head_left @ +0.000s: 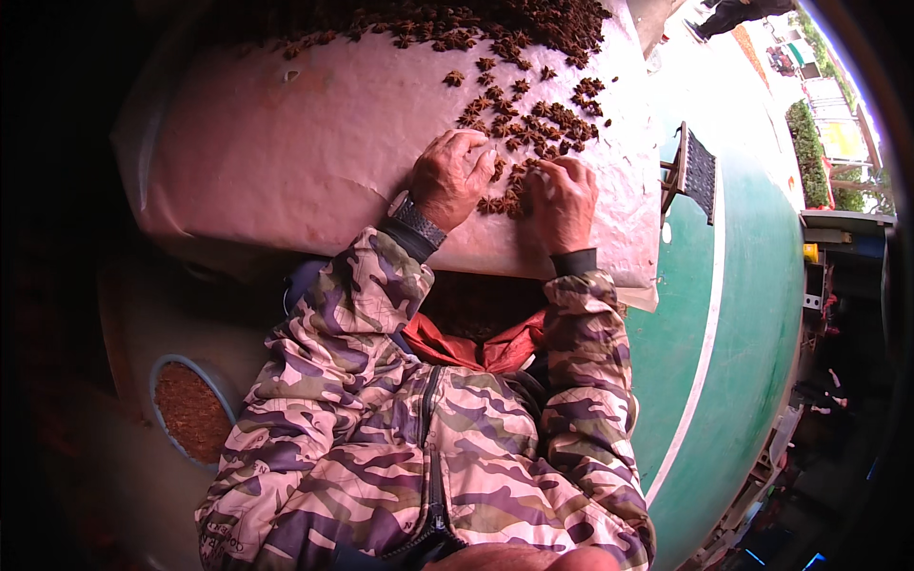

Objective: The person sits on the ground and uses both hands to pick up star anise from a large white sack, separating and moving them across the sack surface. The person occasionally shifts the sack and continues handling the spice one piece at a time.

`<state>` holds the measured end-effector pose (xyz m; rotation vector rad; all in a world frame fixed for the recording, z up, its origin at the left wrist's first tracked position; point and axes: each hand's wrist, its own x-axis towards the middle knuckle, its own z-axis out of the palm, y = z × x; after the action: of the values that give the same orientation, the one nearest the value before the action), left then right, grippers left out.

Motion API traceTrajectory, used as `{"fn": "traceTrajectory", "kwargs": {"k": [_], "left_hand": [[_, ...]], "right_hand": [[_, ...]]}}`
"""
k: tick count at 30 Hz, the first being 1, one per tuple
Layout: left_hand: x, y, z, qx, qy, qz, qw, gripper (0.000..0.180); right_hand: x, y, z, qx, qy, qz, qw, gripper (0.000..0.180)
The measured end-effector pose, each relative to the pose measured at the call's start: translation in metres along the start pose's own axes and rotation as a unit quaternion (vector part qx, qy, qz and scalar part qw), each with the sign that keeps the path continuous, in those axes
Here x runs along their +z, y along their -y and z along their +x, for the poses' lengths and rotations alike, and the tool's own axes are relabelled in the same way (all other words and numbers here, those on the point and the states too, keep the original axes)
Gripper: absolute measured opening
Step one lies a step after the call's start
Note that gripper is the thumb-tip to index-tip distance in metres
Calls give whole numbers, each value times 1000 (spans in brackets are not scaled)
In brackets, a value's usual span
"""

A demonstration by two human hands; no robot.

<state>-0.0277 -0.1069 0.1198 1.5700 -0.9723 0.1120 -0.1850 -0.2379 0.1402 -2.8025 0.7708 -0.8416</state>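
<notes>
Dark brown star anise (505, 119) lies loose on a table covered with a pale sheet (286, 162). It thickens into a large heap (533, 19) at the far edge. My left hand (452, 179), with a watch on its wrist, curls over the sheet with thumb and fingers drawn together beside a few pieces. Just to its right, my right hand (566, 202) is bent down among the pieces, fingertips pinched. What either hand holds is hidden by the fingers. A small group of star anise (500, 204) lies between the hands.
Below the table's near edge, a red bag or cloth (476, 347) hangs open in front of me. A blue-rimmed tub (195, 409) of brown material stands at lower left. To the right are a green floor with a white line (700, 371) and a dark folding seat (700, 174).
</notes>
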Motion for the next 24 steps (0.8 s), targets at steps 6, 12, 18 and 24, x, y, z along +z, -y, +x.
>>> {"fn": "traceTrajectory", "kwargs": {"k": [6, 12, 18, 24], "left_hand": [[-1, -11, -2, -48, 50, -43, 997, 18], [5, -21, -7, -116, 106, -100, 982, 22], [16, -22, -10, -166, 148, -239, 945, 18], [18, -13, -16, -194, 156, -201, 947, 16]], "right_hand": [[13, -14, 7, 25, 6, -49, 998, 7], [-1, 6, 6, -35, -25, -19, 999, 4], [-17, 45, -7, 0, 29, 84, 996, 5], [-9, 26, 4, 6, 47, -102, 994, 5]]}}
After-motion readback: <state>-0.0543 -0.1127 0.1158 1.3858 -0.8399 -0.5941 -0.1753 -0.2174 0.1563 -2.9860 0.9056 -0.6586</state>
